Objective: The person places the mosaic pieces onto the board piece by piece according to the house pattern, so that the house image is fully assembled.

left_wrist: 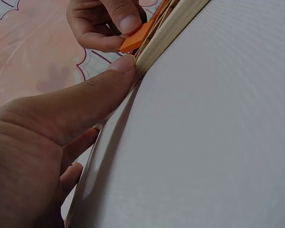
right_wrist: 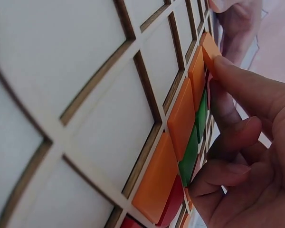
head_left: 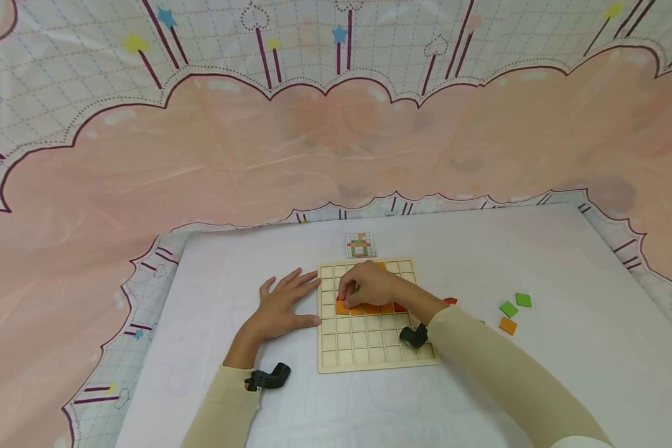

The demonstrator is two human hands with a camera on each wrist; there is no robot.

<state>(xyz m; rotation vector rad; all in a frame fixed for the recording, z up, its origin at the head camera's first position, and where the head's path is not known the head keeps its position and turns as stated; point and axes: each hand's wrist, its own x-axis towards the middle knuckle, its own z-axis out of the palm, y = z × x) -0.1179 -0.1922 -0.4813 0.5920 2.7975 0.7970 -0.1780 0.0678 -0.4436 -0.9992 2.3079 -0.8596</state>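
A square wooden grid board [head_left: 358, 358] lies on the white table. My left hand [head_left: 280, 308] is spread at its left side, fingertips and thumb touching the edge [left_wrist: 173, 35]. Over the board, my right hand [head_left: 372, 284] pinches a small orange tile [right_wrist: 208, 51] between thumb and finger. That tile sits tilted at the left end of a row of orange tiles [right_wrist: 180, 118] set in the grid. Green tiles [right_wrist: 189, 149] and a red tile [right_wrist: 173, 202] fill cells beside the row. My right hand hides part of the upper cells in the head view.
A small pattern card [head_left: 361, 245] lies just beyond the board. To the right are loose green tiles [head_left: 508, 308], an orange tile [head_left: 508, 325] and a red tile [head_left: 450, 300] partly behind the right forearm. A patterned cloth [head_left: 336, 149] hangs behind the table.
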